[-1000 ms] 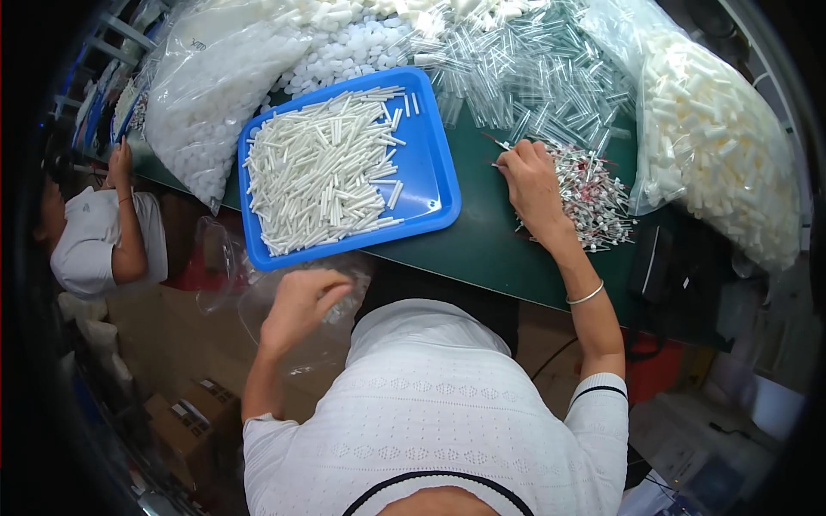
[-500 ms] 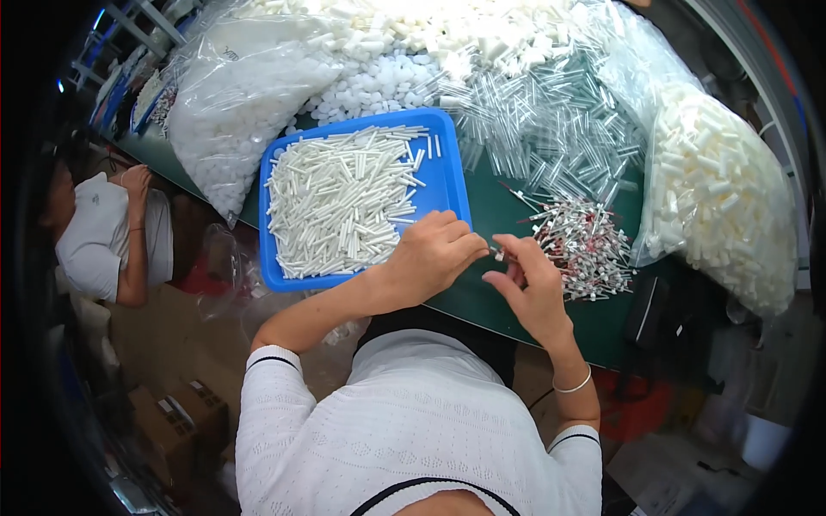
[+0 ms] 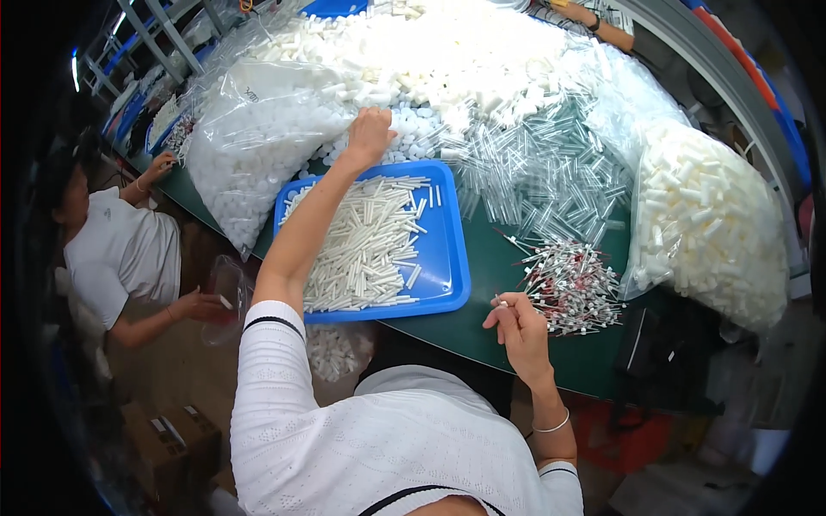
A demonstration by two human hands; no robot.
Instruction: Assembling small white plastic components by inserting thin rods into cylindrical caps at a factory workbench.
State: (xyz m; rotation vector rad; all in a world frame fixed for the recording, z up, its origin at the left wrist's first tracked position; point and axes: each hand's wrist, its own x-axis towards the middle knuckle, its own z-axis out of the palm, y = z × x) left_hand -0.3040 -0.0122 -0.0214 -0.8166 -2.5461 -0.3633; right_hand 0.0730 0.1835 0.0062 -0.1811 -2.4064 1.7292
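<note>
My left hand [image 3: 370, 136] reaches over the blue tray [image 3: 456, 275] to a heap of small white rounded caps [image 3: 415, 138] behind it. Its fingers are curled down at the caps; whatever they grip, if anything, is hidden. Short white sticks [image 3: 370, 249] fill most of the tray, partly under my left forearm. My right hand [image 3: 523, 331] hovers at the table's near side, thumb and fingers pinched on a small whitish piece [image 3: 501, 302]. Just beyond it lies a pile of thin white-and-red parts [image 3: 572, 288].
Clear plastic tubes [image 3: 542, 172] lie heaped behind the tray. Clear bags of white caps [image 3: 249, 146] and cream cylinders [image 3: 710, 224] flank the green table [image 3: 482, 322]. More cream cylinders [image 3: 447, 52] are piled at the back. Another person [image 3: 125, 249] sits at the left.
My left hand has left its place beside the right hand and gone up and left to the white caps. My right hand stays near the white-and-red pile. The view has shifted slightly.
</note>
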